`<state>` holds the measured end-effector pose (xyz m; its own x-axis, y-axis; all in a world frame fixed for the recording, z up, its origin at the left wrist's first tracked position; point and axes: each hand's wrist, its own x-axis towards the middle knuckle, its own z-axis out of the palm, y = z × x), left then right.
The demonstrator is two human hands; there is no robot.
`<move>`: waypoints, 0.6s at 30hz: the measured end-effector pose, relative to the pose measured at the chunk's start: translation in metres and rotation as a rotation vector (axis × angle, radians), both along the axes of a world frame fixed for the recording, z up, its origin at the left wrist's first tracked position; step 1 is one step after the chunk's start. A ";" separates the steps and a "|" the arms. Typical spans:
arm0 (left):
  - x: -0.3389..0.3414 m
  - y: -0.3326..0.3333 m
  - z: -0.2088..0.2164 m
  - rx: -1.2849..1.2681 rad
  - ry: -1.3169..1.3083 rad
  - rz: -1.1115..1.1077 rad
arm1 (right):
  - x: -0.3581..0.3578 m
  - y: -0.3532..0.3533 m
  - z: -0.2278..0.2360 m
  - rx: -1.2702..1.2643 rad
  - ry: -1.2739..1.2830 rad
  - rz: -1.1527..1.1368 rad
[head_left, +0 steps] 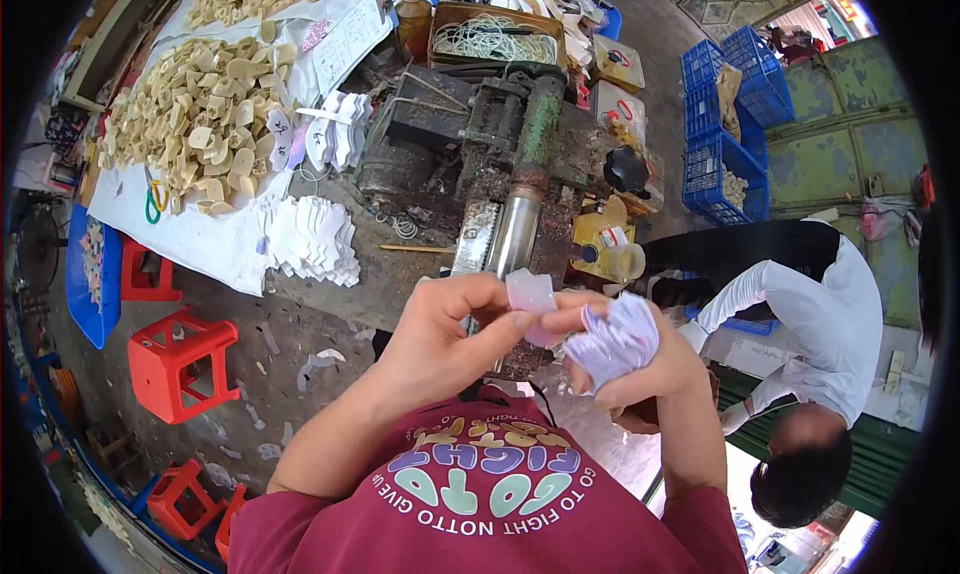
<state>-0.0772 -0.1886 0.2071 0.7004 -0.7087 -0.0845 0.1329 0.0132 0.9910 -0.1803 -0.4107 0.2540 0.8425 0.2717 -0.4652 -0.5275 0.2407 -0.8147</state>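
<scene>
In front of my chest, my left hand [440, 326] pinches a small whitish, partly see-through piece [530, 292] between thumb and fingers. The fingertips of my right hand [672, 366] meet the same piece from the other side. A bundle of thin pale lavender cut pieces [615, 342] is gripped in my right hand, its layers fanned along the edge. Just beyond both hands is a worn machine with a shiny metal roller [516, 232] and a green-painted cylinder [541, 119]. Part of the roller's near end is hidden behind my hands.
Beige moulded pieces [200, 114] lie heaped on the left table, with stacked white cut-outs [312, 239] nearer. A box of pale cords [497, 40] stands behind the machine. Red stools [180, 364] are at left, blue crates [720, 179] at right. Another person [810, 314] bends at the right.
</scene>
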 end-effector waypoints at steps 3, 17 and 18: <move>0.006 0.011 -0.020 0.119 -0.190 0.253 | 0.005 -0.023 -0.008 -0.235 0.031 -0.019; 0.042 0.052 -0.105 0.198 -0.074 0.646 | 0.031 -0.010 -0.020 -0.184 0.131 -0.209; 0.060 0.072 -0.110 0.281 -0.124 0.737 | 0.028 -0.010 -0.020 -0.161 0.128 -0.206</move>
<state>-0.0170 -0.1166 0.0974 0.9964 -0.0234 -0.0816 0.0754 -0.1981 0.9773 -0.1521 -0.4205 0.2341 0.8041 0.0150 -0.5942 -0.5816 0.2265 -0.7813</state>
